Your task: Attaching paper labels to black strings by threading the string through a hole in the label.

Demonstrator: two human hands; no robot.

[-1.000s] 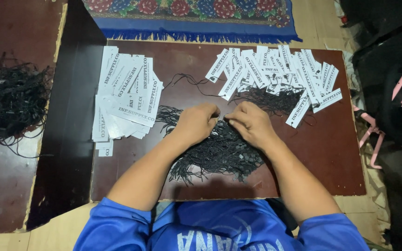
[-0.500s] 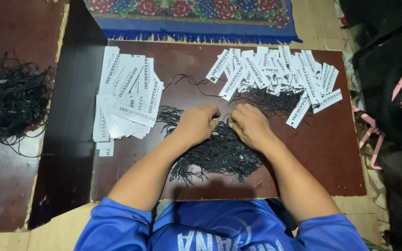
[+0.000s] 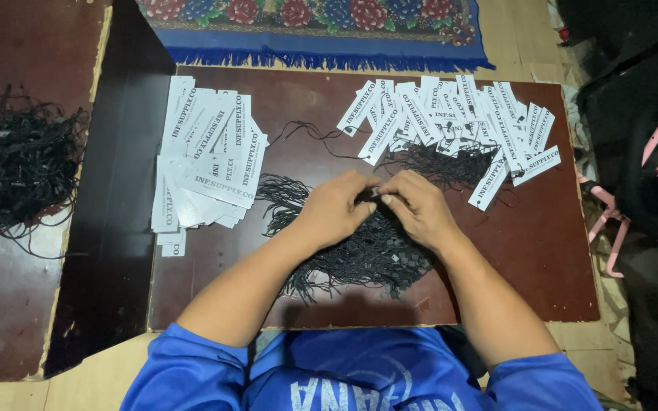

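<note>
Black string loops (image 3: 359, 251) beneath left hand (image 3: 334, 207) and right hand (image 3: 418, 207).

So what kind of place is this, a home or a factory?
Probably a home floor used for piecework, not a factory: a low brown table sits by a flowered rug, covered with white paper tags and black strings that both hands work.

Lighting: even, moderately bright, from overhead. Shadows: soft, beneath the forearms toward 6 o'clock. Dim corners at 3 o'clock. Focus sharp; slight edge distortion.
</note>
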